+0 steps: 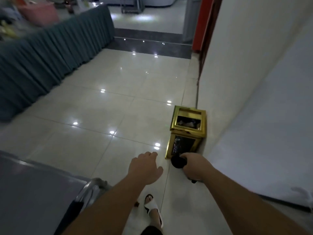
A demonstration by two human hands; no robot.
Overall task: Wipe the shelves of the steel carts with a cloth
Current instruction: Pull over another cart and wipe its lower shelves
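Right hand [194,167] clamped on dark object [177,161], maybe rolled cloth, carried for wiping; identity unclear. Left hand [144,167] empty, fingers loose and apart, free for balance. Gold bin [187,131] just ahead of right hand. Steel cart [126,5] probably far ahead, through doorway.

The floor [105,102] is glossy pale beige tile with thin dark grout lines and white light reflections; a dark grey band [149,45] crosses it at the doorway. The waste bin [187,131] has a gold frame with black, white-veined panels, the skirted surface [50,56] is pleated blue-grey, and the basket [39,12] on it is pink. The door frame [202,24] is red, the wall [245,65] off-white, the sandal [153,210] white, and the object [177,161] in the right hand [194,165] black.
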